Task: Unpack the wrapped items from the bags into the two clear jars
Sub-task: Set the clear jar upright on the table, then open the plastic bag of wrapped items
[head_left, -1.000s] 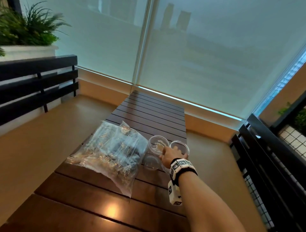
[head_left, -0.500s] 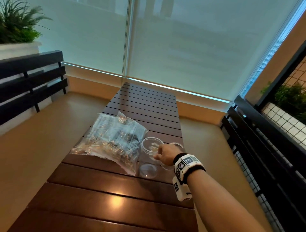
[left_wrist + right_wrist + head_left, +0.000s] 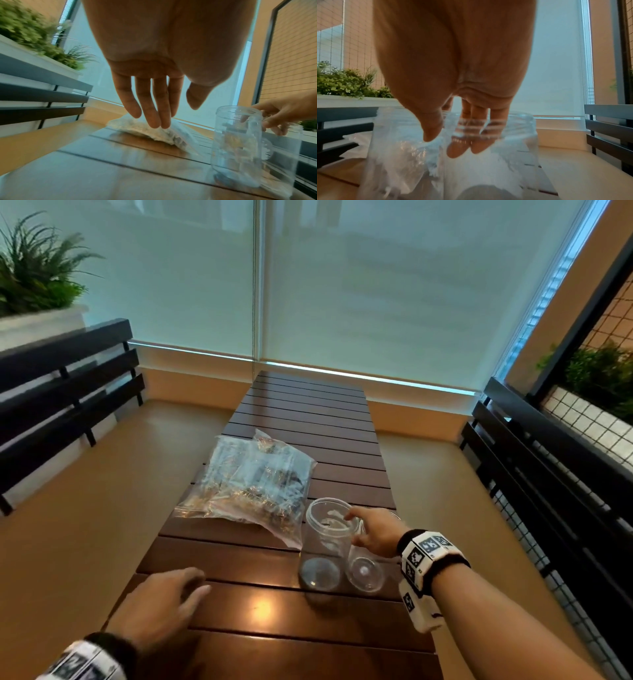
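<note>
On the slatted table [image 3: 301,419] we see both clear jars [image 3: 325,542] standing side by side, both empty, and the bags [image 3: 253,484] of wrapped items lying just left of them, seemingly unopened. So we judge nothing is unpacked yet; everything remains. Our right hand [image 3: 371,530] hooks its fingers [image 3: 477,143] over the jar rims, thumb in the left jar. Our left hand [image 3: 161,604] hovers near, fingers [image 3: 154,108] straight and close together, holding nothing.
</note>
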### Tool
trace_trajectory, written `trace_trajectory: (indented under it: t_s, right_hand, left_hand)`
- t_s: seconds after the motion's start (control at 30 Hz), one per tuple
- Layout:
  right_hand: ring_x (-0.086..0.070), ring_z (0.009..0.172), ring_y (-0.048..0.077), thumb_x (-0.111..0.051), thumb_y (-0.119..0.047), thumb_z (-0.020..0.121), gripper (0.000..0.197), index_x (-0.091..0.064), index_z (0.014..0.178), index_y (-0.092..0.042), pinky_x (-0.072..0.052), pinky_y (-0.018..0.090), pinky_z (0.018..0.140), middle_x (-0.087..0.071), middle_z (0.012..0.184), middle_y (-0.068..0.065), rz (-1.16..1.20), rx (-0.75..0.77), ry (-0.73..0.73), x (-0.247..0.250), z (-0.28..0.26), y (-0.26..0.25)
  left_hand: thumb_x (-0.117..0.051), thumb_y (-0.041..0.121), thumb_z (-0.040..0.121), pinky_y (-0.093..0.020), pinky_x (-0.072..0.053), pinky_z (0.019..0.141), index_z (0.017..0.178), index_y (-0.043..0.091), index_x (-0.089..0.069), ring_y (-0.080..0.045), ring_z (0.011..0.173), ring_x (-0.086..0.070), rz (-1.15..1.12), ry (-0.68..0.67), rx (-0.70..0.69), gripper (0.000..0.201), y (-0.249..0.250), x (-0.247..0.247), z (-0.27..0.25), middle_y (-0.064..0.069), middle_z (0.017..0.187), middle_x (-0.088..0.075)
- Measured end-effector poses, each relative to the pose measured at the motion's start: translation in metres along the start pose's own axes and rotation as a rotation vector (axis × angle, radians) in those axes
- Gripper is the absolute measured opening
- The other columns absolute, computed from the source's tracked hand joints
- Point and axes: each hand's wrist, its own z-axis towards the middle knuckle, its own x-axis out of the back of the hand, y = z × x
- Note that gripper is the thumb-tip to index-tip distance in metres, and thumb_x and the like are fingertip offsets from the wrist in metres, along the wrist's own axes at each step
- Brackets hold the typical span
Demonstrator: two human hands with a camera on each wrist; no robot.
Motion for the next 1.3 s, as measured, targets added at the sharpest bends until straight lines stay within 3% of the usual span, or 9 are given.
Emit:
trace_trajectory:
  t_s: [0.2, 0.4, 0.57, 0.67, 0.77, 0.93, 1.03, 1.2, 1.3]
  right_hand:
    - [-0.058, 0.103, 0.019, -0.067, -0.039, 0.086, 0.048, -0.047, 0.131, -0.039, -0.049, 0.034, 0.088, -0.060, 0.118, 0.000, -0.003, 0.041, 0.029, -0.015, -0.012, 0.002]
    - [-0.056, 0.105, 0.019, -0.055, -0.029, 0.085, 0.061, -0.035, 0.137, -0.051, -0.050, 0.037, 0.092, -0.044, 0.122, -0.003, -0.033, 0.038, 0.065, -0.010, -0.029, -0.010]
    - [-0.046, 0.103, 0.017, -0.048, -0.047, 0.073, 0.051, -0.043, 0.123, -0.038, -0.041, 0.038, 0.094, -0.044, 0.115, -0.004, -0.156, -0.004, 0.242, -0.002, -0.040, -0.029]
    - [-0.047, 0.095, 0.013, -0.046, -0.046, 0.082, 0.026, -0.052, 0.105, -0.035, -0.043, 0.033, 0.087, -0.047, 0.102, -0.009, -0.122, 0.044, 0.327, 0.001, -0.035, -0.042]
    - [-0.049, 0.086, 0.011, -0.047, -0.042, 0.089, 0.015, -0.056, 0.093, -0.031, -0.045, 0.028, 0.079, -0.051, 0.092, -0.012, -0.080, 0.107, 0.365, 0.003, -0.025, -0.058]
    - [-0.053, 0.080, 0.012, -0.047, -0.041, 0.090, 0.017, -0.058, 0.087, -0.028, -0.047, 0.030, 0.075, -0.054, 0.087, -0.011, -0.044, 0.230, 0.394, 0.006, -0.007, -0.087]
    - [-0.056, 0.082, 0.012, -0.048, -0.040, 0.091, 0.017, -0.059, 0.091, -0.027, -0.050, 0.032, 0.075, -0.056, 0.091, -0.010, -0.017, 0.277, 0.424, 0.010, 0.002, -0.105]
    - [-0.059, 0.087, 0.011, -0.052, -0.051, 0.090, 0.027, -0.057, 0.103, -0.028, -0.053, 0.030, 0.074, -0.059, 0.100, -0.010, 0.030, 0.336, 0.427, 0.009, 0.010, -0.139]
    - [-0.063, 0.087, 0.014, -0.056, -0.056, 0.086, 0.037, -0.057, 0.107, -0.026, -0.055, 0.034, 0.074, -0.063, 0.102, -0.008, 0.048, 0.348, 0.409, 0.001, 0.012, -0.164]
  left_hand:
    - [-0.049, 0.054, 0.090, -0.027, -0.050, 0.086, 0.117, 0.033, -0.061, -0.005, 0.101, -0.062, 0.097, 0.049, -0.160, 0.036, 0.052, -0.003, 0.046, 0.017, 0.109, -0.065]
    - [-0.051, 0.045, 0.091, -0.038, -0.049, 0.096, 0.133, 0.023, -0.048, -0.021, 0.117, -0.054, 0.188, 0.052, -0.120, 0.048, 0.067, -0.002, 0.104, 0.000, 0.132, -0.048]
    - [-0.057, 0.048, 0.087, -0.045, -0.040, 0.105, 0.141, 0.013, -0.032, -0.034, 0.131, -0.036, 0.168, 0.050, 0.177, 0.068, 0.055, 0.001, 0.162, -0.017, 0.143, -0.032]
    - [-0.063, 0.041, 0.085, -0.046, -0.036, 0.108, 0.143, 0.008, -0.024, -0.039, 0.133, -0.032, -0.045, 0.096, 0.405, 0.077, 0.051, -0.001, 0.186, -0.020, 0.147, -0.022]
    - [-0.062, 0.033, 0.088, -0.041, -0.040, 0.105, 0.142, 0.001, -0.030, -0.037, 0.130, -0.042, -0.161, 0.090, 0.511, 0.069, 0.043, -0.001, 0.202, -0.020, 0.146, -0.033]
    - [-0.056, 0.020, 0.092, -0.033, -0.049, 0.090, 0.109, 0.005, -0.068, -0.033, 0.112, -0.061, -0.328, 0.111, 0.447, 0.026, 0.030, 0.010, 0.211, -0.014, 0.120, -0.066]
    - [-0.066, 0.018, 0.085, -0.034, -0.057, 0.079, 0.082, 0.007, -0.071, -0.030, 0.087, -0.069, -0.618, 0.276, 0.362, 0.012, 0.032, 0.031, 0.205, -0.013, 0.091, -0.073]
    - [-0.063, 0.006, 0.091, -0.051, -0.059, 0.078, 0.080, 0.011, -0.069, -0.031, 0.073, -0.070, -0.941, 0.313, 0.094, 0.014, 0.055, 0.084, 0.170, -0.010, 0.079, -0.067]
    - [-0.062, 0.008, 0.093, -0.046, -0.060, 0.078, 0.083, 0.014, -0.068, -0.028, 0.077, -0.072, -0.922, 0.295, 0.004, 0.012, 0.067, 0.110, 0.146, -0.009, 0.086, -0.070]
